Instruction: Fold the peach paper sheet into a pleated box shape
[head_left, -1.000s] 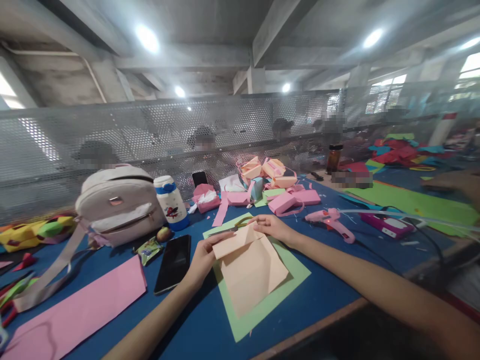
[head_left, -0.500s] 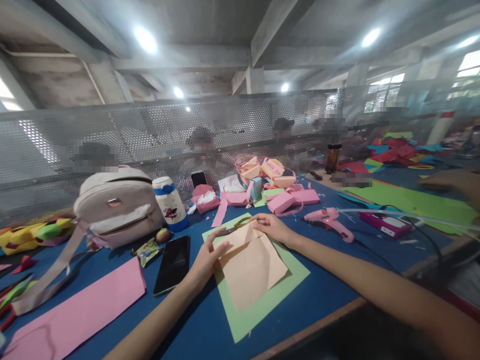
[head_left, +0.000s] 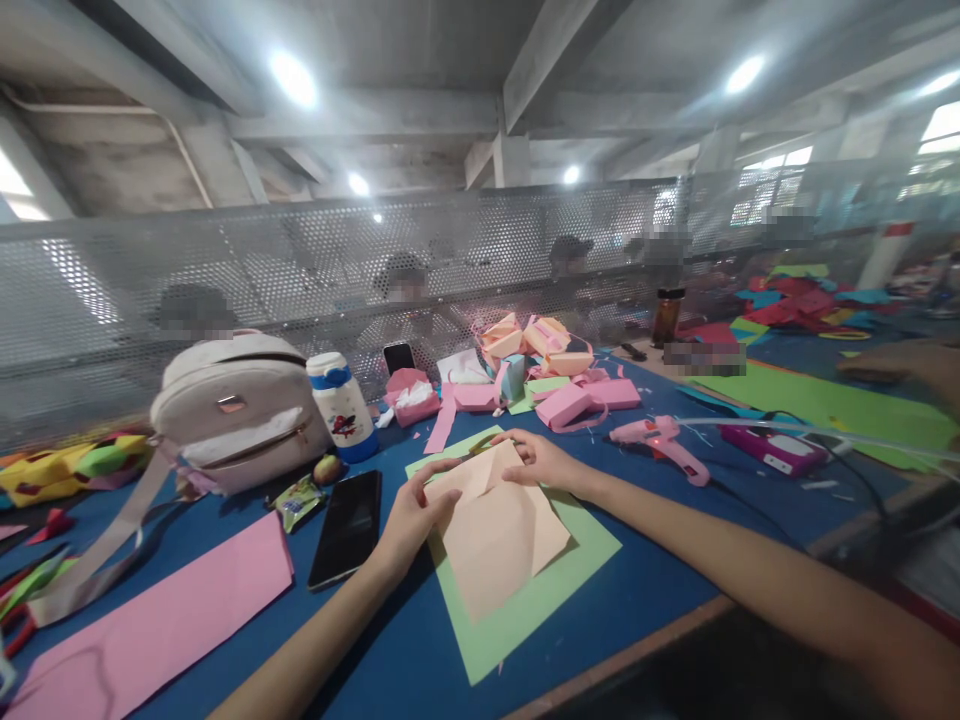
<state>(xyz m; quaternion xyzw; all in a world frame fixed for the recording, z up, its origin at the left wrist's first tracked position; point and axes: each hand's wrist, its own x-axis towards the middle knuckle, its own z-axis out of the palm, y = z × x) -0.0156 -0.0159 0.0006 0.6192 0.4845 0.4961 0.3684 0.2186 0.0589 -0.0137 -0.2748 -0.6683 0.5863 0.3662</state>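
Observation:
A creased peach sheet of paper (head_left: 495, 545) lies on a light green sheet (head_left: 491, 640) at the table's front. My left hand (head_left: 416, 508) grips its left edge, thumb on top and fingers bent behind the far side. At the far right corner, my right hand (head_left: 547, 463) pinches the same sheet between thumb and fingers. The far strip of the peach paper is folded or bent along a crease. Behind it, a small yellowish thing mostly hidden by the paper rests on the green sheet.
Left of my hands are a black phone (head_left: 345, 530), a pink sheet (head_left: 165, 620), a white backpack (head_left: 240, 420) and a bottle (head_left: 341, 405). Pink and peach paper pieces (head_left: 566, 400) lie behind. A pink glue gun (head_left: 660, 440) sits right, its cable trailing. A perforated screen (head_left: 315, 260) stands behind.
The far edge of the peach paper has shifted slightly, covering more of the yellowish thing behind it. My right fingers have curled more around the paper's corner.

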